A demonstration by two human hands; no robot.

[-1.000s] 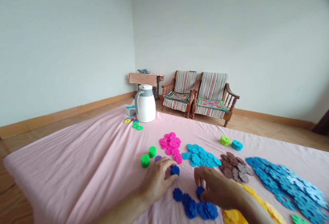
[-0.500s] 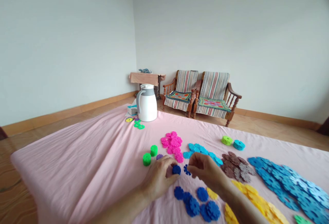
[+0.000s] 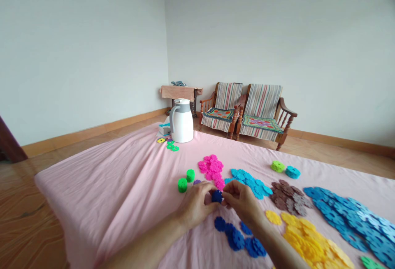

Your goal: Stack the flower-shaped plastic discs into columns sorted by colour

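The left hand [image 3: 197,203] and the right hand [image 3: 243,201] are both bare. The left forearm [image 3: 148,240] and the right forearm [image 3: 279,242] are bare too, long and smooth. The fingers [image 3: 232,185] look thin, I think, but they are small and a bit blurry here.

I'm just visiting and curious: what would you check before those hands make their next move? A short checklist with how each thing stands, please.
1. Left hand grips the dark blue, round, notch-edged plastic piece: ok, between thumb and fingers.
2. Right hand is at that piece: ok, fingertips at its right side.
3. Right hand pinches a separate disc: cannot tell, the fingers hide it.
4. Loose dark blue, flower-shaped plastic discs all in plain sight: not ok, the right forearm seems to cover part.
5. Tall white-and-grey jug upright and apart from both hands: ok.
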